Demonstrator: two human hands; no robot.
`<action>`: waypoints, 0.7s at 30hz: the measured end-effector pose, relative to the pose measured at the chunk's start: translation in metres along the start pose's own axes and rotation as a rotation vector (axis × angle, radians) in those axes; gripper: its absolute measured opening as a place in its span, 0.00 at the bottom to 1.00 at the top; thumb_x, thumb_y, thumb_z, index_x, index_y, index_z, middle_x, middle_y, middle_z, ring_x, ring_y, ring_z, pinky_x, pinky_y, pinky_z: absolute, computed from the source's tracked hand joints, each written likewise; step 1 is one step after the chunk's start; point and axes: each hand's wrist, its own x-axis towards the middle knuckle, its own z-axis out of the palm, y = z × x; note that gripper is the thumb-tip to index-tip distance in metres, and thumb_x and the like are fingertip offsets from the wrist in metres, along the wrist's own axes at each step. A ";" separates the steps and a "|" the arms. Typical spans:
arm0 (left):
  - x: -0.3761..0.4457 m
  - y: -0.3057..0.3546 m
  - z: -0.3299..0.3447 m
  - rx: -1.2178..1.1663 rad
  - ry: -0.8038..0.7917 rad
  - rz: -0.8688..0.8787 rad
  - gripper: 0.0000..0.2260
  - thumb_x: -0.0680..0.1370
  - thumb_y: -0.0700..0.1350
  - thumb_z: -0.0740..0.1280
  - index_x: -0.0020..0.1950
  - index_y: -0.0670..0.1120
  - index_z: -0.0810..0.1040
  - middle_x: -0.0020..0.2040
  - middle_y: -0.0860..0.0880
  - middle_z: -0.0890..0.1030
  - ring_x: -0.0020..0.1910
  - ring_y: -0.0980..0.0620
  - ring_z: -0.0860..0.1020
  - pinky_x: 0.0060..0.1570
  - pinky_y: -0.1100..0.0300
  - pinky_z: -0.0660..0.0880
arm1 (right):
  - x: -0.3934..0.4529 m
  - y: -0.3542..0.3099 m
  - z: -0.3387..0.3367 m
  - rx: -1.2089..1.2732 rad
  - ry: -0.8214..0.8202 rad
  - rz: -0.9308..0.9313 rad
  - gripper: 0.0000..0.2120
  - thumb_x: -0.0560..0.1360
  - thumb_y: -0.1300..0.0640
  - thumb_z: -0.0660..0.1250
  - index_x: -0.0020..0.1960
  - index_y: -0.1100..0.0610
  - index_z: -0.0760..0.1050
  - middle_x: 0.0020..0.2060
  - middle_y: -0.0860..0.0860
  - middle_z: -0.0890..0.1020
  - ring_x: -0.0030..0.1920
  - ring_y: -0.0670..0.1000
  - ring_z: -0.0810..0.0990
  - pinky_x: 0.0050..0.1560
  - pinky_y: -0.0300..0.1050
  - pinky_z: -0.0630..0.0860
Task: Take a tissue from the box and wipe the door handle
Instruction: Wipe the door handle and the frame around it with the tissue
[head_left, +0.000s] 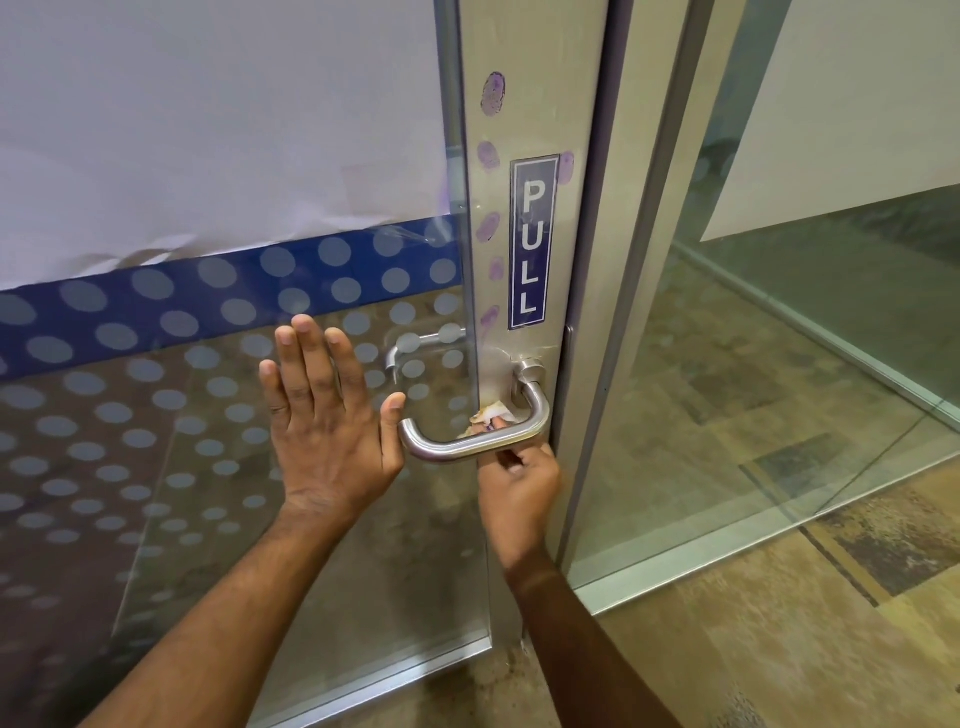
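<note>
A brushed-metal U-shaped door handle (470, 447) juts from the door's metal stile at mid-frame. My right hand (519, 488) reaches up from below and behind the handle's bar, fingers pinched on a crumpled tissue (491, 414) that sits between the bar and the stile. My left hand (327, 421) lies flat against the glass pane to the left of the handle, fingers spread, its thumb tip close to the handle's left bend. No tissue box is in view.
A blue PULL sign (532, 241) is stuck on the stile (519, 104) above the handle, with purple fingerprint smudges (493, 93) around it. The glass door (208, 415) carries frosted dots and a blue band. A fixed glass wall (779, 364) stands to the right.
</note>
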 end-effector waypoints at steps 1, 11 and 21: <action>0.000 0.000 0.000 -0.001 0.000 -0.002 0.45 0.79 0.57 0.60 0.78 0.44 0.29 0.77 0.47 0.26 0.78 0.47 0.30 0.77 0.50 0.32 | 0.001 0.000 -0.006 -0.002 -0.014 -0.003 0.12 0.67 0.73 0.72 0.45 0.60 0.84 0.42 0.56 0.84 0.43 0.54 0.84 0.47 0.48 0.81; 0.000 -0.001 -0.004 0.009 0.005 0.013 0.43 0.79 0.55 0.60 0.79 0.42 0.32 0.79 0.45 0.29 0.79 0.46 0.32 0.77 0.48 0.34 | 0.032 -0.054 -0.044 0.119 0.177 -0.207 0.15 0.73 0.62 0.68 0.53 0.45 0.77 0.49 0.56 0.83 0.48 0.50 0.84 0.48 0.37 0.79; 0.012 0.006 -0.031 -0.091 0.064 0.018 0.41 0.75 0.52 0.66 0.80 0.39 0.49 0.79 0.36 0.49 0.81 0.44 0.40 0.79 0.44 0.44 | 0.071 -0.142 -0.027 -0.210 0.066 -0.846 0.13 0.72 0.73 0.67 0.55 0.65 0.81 0.47 0.58 0.79 0.47 0.50 0.78 0.49 0.37 0.77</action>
